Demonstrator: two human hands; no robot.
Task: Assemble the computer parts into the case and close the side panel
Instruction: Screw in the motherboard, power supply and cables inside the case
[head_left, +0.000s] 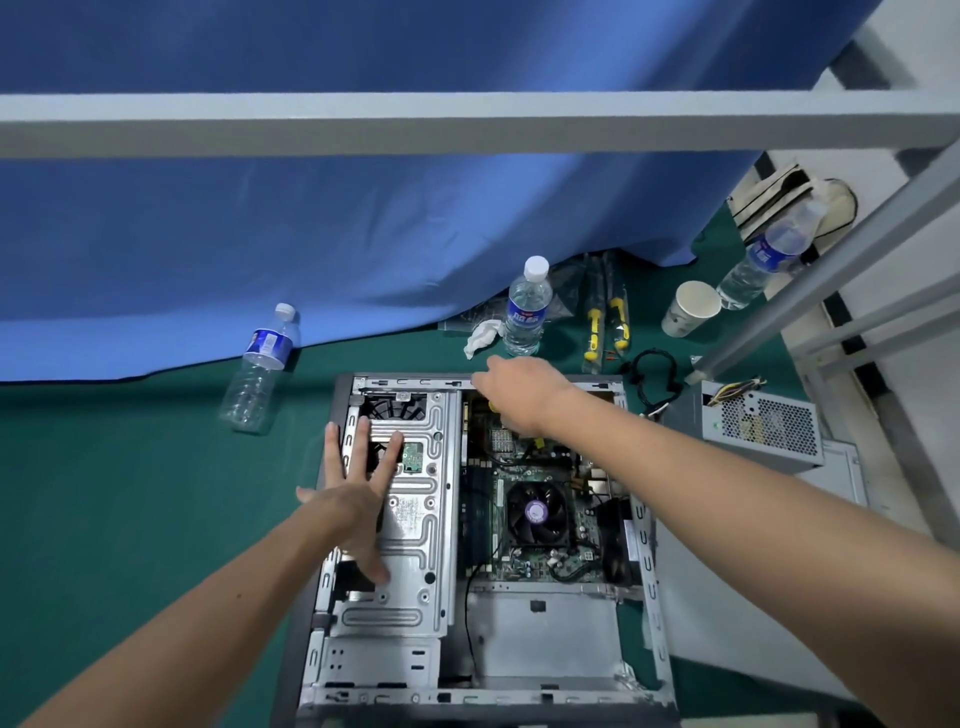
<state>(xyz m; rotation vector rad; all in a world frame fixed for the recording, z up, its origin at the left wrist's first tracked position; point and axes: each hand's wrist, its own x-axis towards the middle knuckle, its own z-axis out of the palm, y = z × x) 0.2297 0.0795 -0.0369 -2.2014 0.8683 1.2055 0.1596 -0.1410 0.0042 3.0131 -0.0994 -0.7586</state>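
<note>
On the green worktop (104, 519), from where I stand, the far left has one water bottle lying on its side (258, 367), seemingly empty. Next comes the open computer case (483, 551), lying flat with its side off. The left hand (349, 499) rests on the metal drive cage (410, 519) with fingers spread straight, holding nothing. Right of the cage sits the motherboard (540, 499), already in place with one CPU cooler fan (535, 512) on it. The right hand (511, 392) reaches over the far edge of the board; something yellow shows beneath it, and I cannot tell whether the fingers are curled on that or simply hovering. Behind it stands a second bottle (526, 306), upright, with a crumpled tissue (482, 338) beside it, then two yellow-handled tools (605, 325), one paper cup (691, 307), and a third bottle (761, 260) leaning at the far right: three bottles in all. As for progress, I'd judge it about midway: board, cooler and drive cage are in, but the one power supply (763, 428) sits outside the case to its right, the bay at the near end looks vacant, and a flat grey sheet under the supply may be the side panel, though I can't be sure.
</note>
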